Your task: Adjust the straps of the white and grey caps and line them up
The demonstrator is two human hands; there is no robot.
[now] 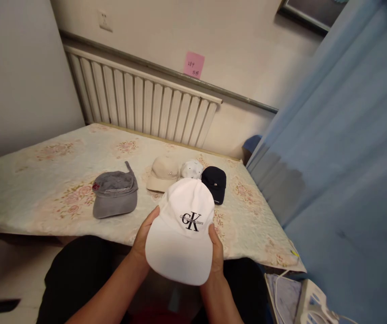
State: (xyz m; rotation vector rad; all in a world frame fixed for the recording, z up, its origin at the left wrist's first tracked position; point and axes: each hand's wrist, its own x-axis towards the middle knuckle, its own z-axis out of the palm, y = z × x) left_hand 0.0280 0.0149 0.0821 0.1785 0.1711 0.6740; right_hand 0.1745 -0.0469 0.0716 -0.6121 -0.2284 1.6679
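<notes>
I hold a white baseball cap (183,234) with a black CK logo up in front of me, its brim toward me. My left hand (143,238) grips its left side, fingers curled round the edge. My right hand (216,252) grips its right side the same way. Behind it, on the table (44,180) with a floral cloth, lie a grey cap (115,193), a beige cap (162,174), a small white cap (191,169) and a black cap (215,182).
A white radiator (139,99) runs along the wall behind the table, with a pink note (193,65) above it. A blue curtain (348,157) hangs close on the right. An object with a cord (301,297) lies at lower right.
</notes>
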